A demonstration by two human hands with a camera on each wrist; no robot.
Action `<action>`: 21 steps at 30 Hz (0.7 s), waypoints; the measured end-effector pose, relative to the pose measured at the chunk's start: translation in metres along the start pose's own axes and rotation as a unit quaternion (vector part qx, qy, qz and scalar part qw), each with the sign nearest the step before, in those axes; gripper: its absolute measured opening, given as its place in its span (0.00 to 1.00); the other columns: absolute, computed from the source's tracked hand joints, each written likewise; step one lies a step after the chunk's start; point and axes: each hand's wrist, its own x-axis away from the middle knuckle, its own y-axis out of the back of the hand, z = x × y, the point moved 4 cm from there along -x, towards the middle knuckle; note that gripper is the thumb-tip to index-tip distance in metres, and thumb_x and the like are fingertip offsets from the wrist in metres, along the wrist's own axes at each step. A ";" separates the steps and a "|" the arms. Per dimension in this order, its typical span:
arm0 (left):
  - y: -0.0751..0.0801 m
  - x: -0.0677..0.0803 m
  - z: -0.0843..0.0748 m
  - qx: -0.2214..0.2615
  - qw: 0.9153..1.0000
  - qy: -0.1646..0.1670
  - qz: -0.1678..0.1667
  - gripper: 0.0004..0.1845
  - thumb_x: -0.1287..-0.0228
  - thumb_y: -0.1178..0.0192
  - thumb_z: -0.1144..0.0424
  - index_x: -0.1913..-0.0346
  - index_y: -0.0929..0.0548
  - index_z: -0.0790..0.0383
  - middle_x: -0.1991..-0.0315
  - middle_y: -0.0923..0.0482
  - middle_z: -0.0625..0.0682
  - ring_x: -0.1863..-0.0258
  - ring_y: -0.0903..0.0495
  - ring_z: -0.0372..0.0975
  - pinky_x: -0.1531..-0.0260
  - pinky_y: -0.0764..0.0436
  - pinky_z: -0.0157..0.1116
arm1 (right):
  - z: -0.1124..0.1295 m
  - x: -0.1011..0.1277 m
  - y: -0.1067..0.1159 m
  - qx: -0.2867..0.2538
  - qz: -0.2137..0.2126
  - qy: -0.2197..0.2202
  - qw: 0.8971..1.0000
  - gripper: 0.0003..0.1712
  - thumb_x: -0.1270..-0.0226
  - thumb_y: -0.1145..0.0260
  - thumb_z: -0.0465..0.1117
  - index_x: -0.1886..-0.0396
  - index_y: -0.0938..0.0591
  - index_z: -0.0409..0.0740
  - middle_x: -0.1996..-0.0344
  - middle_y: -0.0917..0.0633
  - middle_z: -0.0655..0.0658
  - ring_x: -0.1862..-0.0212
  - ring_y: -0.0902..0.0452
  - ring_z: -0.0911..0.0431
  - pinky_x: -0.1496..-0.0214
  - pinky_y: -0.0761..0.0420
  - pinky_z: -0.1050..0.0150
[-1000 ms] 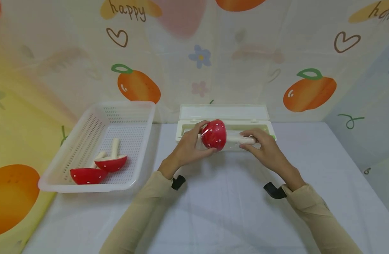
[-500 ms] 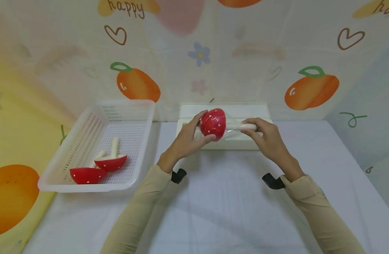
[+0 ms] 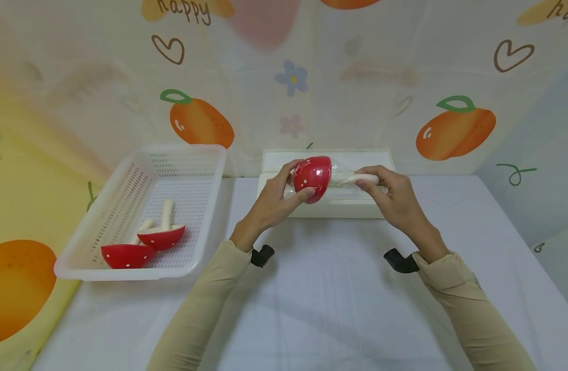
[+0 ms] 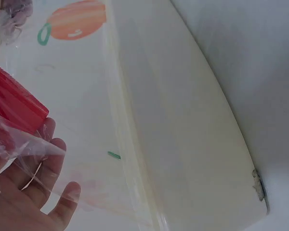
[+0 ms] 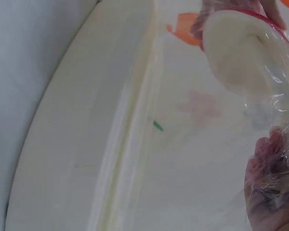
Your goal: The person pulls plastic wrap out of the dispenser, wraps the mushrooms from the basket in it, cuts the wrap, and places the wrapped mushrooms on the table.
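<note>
A toy mushroom (image 3: 313,178) with a red, white-dotted cap and a white stem lies sideways between my hands, wrapped in clear plastic film (image 3: 341,175). My left hand (image 3: 272,203) grips its cap, thumb on the near side. With thumb and fingers, my right hand (image 3: 395,198) pinches the stem near its end. In the left wrist view, loose film drapes over the left hand (image 4: 38,178). The pale underside of the mushroom cap (image 5: 231,53) shows in the right wrist view. A long white box (image 3: 335,210) stands behind and below the mushroom.
To the left sits a white perforated basket (image 3: 210,206) holding two red-capped mushrooms (image 3: 161,238). The box's lid (image 3: 349,155) stands raised against the printed backdrop (image 3: 339,93). A white cloth (image 3: 321,299) covers the table.
Both hands have moved up slightly in the head view, carrying the wrapped mushroom. Its cap has turned a little, and the right hand has shifted slightly to the right.
</note>
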 end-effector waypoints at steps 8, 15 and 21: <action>0.001 0.002 -0.006 -0.002 1.000 0.009 -0.007 0.36 0.36 0.41 0.44 0.29 0.35 0.54 0.50 0.20 0.51 0.51 0.24 0.42 0.60 0.16 0.39 | 0.008 0.000 0.007 -0.010 0.003 -0.029 1.000 0.12 0.30 0.35 0.39 0.50 0.16 0.39 0.68 0.14 0.39 0.68 0.30 0.64 0.71 0.34 0.71; 0.002 0.004 -0.013 -0.014 1.000 0.019 -0.004 0.32 0.33 0.46 0.43 0.33 0.31 0.57 0.59 0.17 0.50 0.60 0.22 0.42 0.69 0.19 0.37 | 0.014 0.001 0.011 -0.025 0.006 -0.048 0.998 0.13 0.27 0.38 0.41 0.51 0.16 0.38 0.70 0.15 0.41 0.69 0.27 0.65 0.76 0.35 0.69; 0.001 0.008 -0.016 -0.014 0.999 0.029 0.005 0.27 0.31 0.50 0.42 0.40 0.26 0.59 0.67 0.17 0.51 0.67 0.21 0.44 0.73 0.23 0.35 | 0.013 0.004 0.011 -0.046 0.024 -0.080 0.995 0.14 0.26 0.39 0.43 0.53 0.16 0.36 0.75 0.20 0.52 0.70 0.27 0.64 0.75 0.32 0.70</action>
